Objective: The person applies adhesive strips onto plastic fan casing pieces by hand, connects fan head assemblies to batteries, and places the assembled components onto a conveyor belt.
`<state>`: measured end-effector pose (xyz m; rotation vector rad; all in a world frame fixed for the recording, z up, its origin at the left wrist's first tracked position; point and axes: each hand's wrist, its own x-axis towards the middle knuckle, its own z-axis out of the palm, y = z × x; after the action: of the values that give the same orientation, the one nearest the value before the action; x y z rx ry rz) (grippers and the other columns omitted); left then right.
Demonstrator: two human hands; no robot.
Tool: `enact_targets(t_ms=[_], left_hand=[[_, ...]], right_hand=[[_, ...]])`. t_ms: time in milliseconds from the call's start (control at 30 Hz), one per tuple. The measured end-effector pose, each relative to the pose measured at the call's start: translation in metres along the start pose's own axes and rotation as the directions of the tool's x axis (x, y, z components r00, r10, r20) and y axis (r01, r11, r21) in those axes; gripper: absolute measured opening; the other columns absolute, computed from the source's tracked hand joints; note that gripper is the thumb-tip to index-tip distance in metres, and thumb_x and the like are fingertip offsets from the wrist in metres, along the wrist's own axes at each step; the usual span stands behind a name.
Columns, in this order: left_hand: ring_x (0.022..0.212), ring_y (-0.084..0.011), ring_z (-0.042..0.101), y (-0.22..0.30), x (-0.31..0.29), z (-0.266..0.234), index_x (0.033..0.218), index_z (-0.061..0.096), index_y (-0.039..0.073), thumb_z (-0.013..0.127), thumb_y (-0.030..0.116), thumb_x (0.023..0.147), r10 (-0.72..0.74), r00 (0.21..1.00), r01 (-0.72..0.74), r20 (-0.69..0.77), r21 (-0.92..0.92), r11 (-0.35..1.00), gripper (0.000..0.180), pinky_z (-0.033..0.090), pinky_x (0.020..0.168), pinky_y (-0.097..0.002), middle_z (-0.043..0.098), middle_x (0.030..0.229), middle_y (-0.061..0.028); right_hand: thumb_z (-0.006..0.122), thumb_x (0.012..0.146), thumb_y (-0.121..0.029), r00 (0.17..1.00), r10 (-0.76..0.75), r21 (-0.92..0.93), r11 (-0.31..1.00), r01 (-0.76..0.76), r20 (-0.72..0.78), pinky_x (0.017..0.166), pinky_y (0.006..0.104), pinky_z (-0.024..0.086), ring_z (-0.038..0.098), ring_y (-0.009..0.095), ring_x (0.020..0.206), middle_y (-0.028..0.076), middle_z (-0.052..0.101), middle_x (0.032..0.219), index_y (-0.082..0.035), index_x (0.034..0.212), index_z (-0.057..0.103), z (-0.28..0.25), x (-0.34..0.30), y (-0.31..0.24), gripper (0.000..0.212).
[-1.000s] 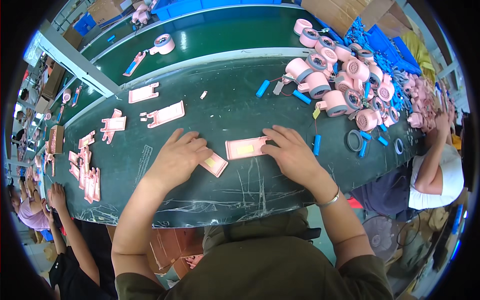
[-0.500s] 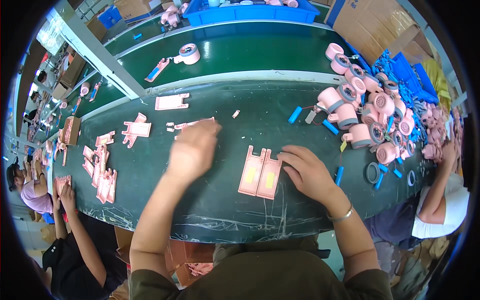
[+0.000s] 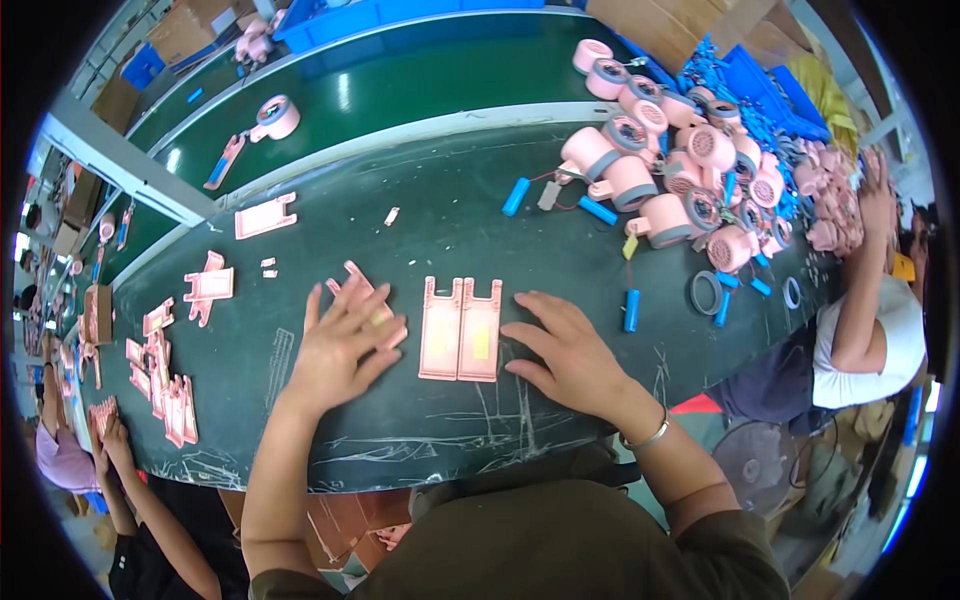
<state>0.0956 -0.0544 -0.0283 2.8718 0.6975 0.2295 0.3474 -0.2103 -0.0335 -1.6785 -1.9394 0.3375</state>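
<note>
Two pink plastic panels (image 3: 461,335) lie side by side on the dark green table in front of me, forked ends pointing away, each with a yellow patch. My right hand (image 3: 572,358) rests just right of them, fingers spread, the fingertips at or close to the right panel's edge. Left of the pair, my left hand (image 3: 345,352) lies with spread fingers over another pink plastic panel (image 3: 377,312). That panel is tilted and partly hidden by the fingers; neither hand is closed round anything.
More pink panels (image 3: 180,410) lie scattered at left. On the right is a heap of pink round motor housings (image 3: 655,180), with blue cylindrical cells (image 3: 631,310) and grey rings (image 3: 705,292) nearby. Behind runs a green conveyor belt (image 3: 400,80). Other people work on both sides.
My left hand has brought the third panel rightward and nearer to the pair, and its fingers now lie spread over it. The whole view has shifted; my right hand stays beside the pair.
</note>
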Motion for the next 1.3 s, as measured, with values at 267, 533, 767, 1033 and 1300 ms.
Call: enact_targets(t_ms=[267, 533, 767, 1033, 1300], left_hand=[[0.124, -0.0322, 0.039, 0.021, -0.011, 0.004, 0.122, 0.049, 0.006, 0.070, 0.014, 0.069, 0.026, 0.998, -0.007, 0.054, -0.332, 0.943, 0.057, 0.030, 0.101, -0.0480, 0.038, 0.136, -0.0173], [0.112, -0.0363, 0.048, 0.033, -0.005, 0.000, 0.116, 0.051, 0.001, 0.071, 0.015, 0.067, 0.003, 0.987, -0.058, -0.159, -0.344, 0.937, 0.055, 0.037, 0.096, -0.0420, 0.048, 0.124, -0.0188], [0.107, -0.0388, 0.047, 0.025, -0.006, 0.013, 0.113, 0.053, -0.003, 0.069, 0.013, 0.067, 0.040, 0.971, -0.125, -0.237, -0.358, 0.925, 0.052, 0.039, 0.092, -0.0439, 0.049, 0.120, -0.0208], [0.126, -0.0347, 0.035, 0.050, 0.038, 0.026, 0.126, 0.040, -0.003, 0.071, 0.029, 0.063, 0.141, 0.990, -0.141, 0.002, -0.093, 0.986, 0.077, 0.023, 0.103, -0.0524, 0.040, 0.133, -0.0199], [0.128, -0.0332, 0.034, 0.041, 0.043, 0.030, 0.129, 0.040, 0.000, 0.076, 0.035, 0.055, 0.161, 0.982, -0.150, 0.102, -0.110, 0.983, 0.090, 0.021, 0.104, -0.0518, 0.043, 0.132, -0.0154]], right_hand=[[0.064, 0.078, -0.028, 0.998, -0.004, -0.069, 0.998, 0.009, 0.066, 0.100, 0.0502, 0.029, 0.038, 0.031, 0.122, 0.013, 0.045, 0.125, -0.009, 0.115, 0.049, 0.019, -0.002, -0.010, 0.044], [0.064, 0.075, -0.023, 0.995, -0.050, -0.022, 0.999, 0.048, -0.084, 0.093, 0.0467, 0.036, 0.047, 0.031, 0.109, 0.012, 0.052, 0.110, -0.008, 0.105, 0.055, 0.016, 0.004, -0.007, 0.034], [0.057, 0.062, -0.017, 0.935, -0.348, -0.226, 0.918, 0.325, -0.067, 0.077, 0.0372, 0.039, 0.049, 0.023, 0.085, 0.006, 0.051, 0.077, -0.010, 0.066, 0.056, 0.039, 0.024, -0.007, 0.008], [0.057, 0.070, -0.020, 0.970, -0.220, -0.248, 0.939, 0.240, 0.107, 0.079, 0.0361, 0.040, 0.052, 0.023, 0.092, 0.008, 0.060, 0.087, -0.009, 0.069, 0.066, 0.046, 0.022, -0.018, 0.014], [0.059, 0.065, -0.020, 0.929, -0.371, -0.424, 0.840, 0.338, 0.005, 0.070, 0.0344, 0.043, 0.054, 0.023, 0.086, 0.010, 0.060, 0.086, -0.008, 0.068, 0.067, 0.045, 0.030, -0.022, 0.015]])
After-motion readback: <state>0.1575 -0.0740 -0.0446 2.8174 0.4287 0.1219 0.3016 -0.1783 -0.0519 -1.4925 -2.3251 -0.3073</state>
